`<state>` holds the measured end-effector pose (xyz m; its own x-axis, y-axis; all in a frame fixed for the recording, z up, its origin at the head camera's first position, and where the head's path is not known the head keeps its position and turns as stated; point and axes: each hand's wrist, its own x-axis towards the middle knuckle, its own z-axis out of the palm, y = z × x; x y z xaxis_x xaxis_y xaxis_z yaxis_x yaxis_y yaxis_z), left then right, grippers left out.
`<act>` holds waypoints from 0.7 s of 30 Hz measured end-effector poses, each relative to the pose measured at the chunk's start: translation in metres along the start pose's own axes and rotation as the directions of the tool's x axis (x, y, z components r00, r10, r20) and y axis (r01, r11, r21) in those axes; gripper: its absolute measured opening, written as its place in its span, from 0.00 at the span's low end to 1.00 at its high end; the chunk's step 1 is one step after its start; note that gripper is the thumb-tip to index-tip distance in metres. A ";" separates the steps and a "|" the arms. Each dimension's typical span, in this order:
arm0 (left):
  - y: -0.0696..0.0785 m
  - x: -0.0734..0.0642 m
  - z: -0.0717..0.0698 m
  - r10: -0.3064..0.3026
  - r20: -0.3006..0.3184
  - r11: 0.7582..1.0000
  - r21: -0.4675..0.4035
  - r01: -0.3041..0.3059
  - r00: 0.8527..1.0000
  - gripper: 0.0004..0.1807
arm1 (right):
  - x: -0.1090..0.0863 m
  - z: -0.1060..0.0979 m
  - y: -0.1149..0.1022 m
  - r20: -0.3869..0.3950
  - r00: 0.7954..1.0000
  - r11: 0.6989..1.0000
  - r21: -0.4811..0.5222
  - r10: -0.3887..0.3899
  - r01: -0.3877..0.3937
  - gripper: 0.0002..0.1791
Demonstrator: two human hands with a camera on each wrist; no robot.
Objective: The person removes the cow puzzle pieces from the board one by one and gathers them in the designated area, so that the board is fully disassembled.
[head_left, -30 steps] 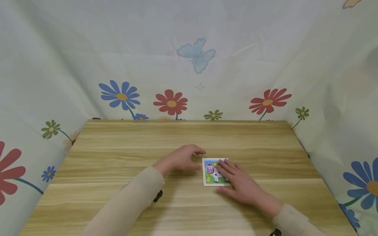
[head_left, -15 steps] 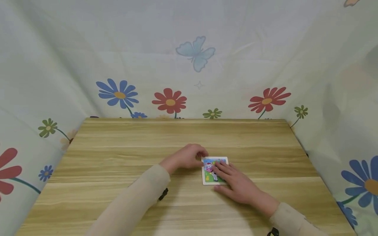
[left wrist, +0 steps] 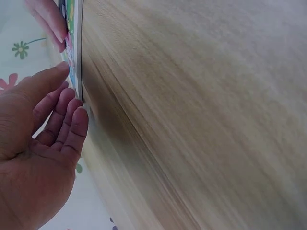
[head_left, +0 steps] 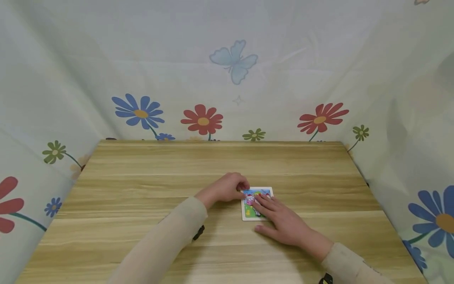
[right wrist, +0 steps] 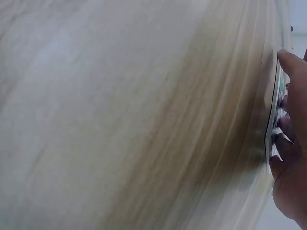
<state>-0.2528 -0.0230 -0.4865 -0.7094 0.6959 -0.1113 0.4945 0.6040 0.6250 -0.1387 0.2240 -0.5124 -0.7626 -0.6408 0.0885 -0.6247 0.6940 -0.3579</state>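
hands: two bare hands were in view, one left hand [head_left: 227,187] and one right hand [head_left: 289,223].
left hand state: four fingers were bent toward one thumb at the upper left corner of the card [head_left: 249,209]; whether they pinched that corner could not be told.
right hand state: the fingers were extended, slightly spread, and laid over the right part of the card; the thumb stood apart, beside the near edge.
card position: one card lay picture side up on the table [head_left: 170,165], between the two hands and slightly right of the table's centre.
card print: one cow [head_left: 250,200] with a pink muzzle appeared on a green and blue ground inside one white border; the right hand covered part of it.
sleeves: two light beige units were worn, one left sleeve [head_left: 166,232] and one right sleeve [head_left: 345,260].
wrist fittings: two were visible, one left black fitting [head_left: 198,232] and one right black fitting [head_left: 325,279].
table surface: one top with wood grain was present.
backdrop: one white printed cloth [head_left: 276,86] stood behind the table and along both sides.
cloth print: one light blue butterfly [head_left: 238,63], three red flowers, three green flowers and two large blue flowers were counted.
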 end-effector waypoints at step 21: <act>0.001 0.004 0.002 -0.041 -0.005 0.999 0.013 0.041 0.999 0.07 | 0.003 -0.001 -0.003 0.019 1.000 1.000 0.022 0.003 -0.003 0.42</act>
<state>-0.2541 -0.0191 -0.4883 -0.7313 0.6689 -0.1329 0.4717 0.6368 0.6099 -0.1392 0.2202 -0.5096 -0.7610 -0.6451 0.0695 -0.6185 0.6888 -0.3781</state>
